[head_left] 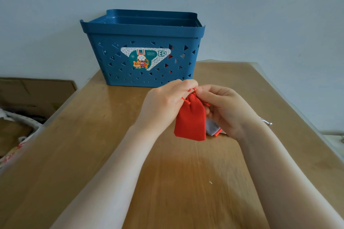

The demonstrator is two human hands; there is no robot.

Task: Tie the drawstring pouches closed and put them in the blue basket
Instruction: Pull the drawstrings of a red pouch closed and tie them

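Note:
A red drawstring pouch (190, 121) hangs upright above the wooden table (93, 135), its neck gathered at the top. My left hand (163, 102) pinches the red cord at the neck from the left. My right hand (223, 108) pinches the cord from the right. Under my right hand lies a grey pouch (212, 128) with a strip of red beside it, mostly hidden. The blue basket (143, 50) stands at the table's far edge, just beyond my hands. Red shows through the holes in its right side.
The table's right edge runs close to my right forearm, where a bit of white cord (267, 121) lies. A cardboard box (35, 95) and patterned fabric (16, 135) sit below the table's left edge. A pale wall rises behind the basket.

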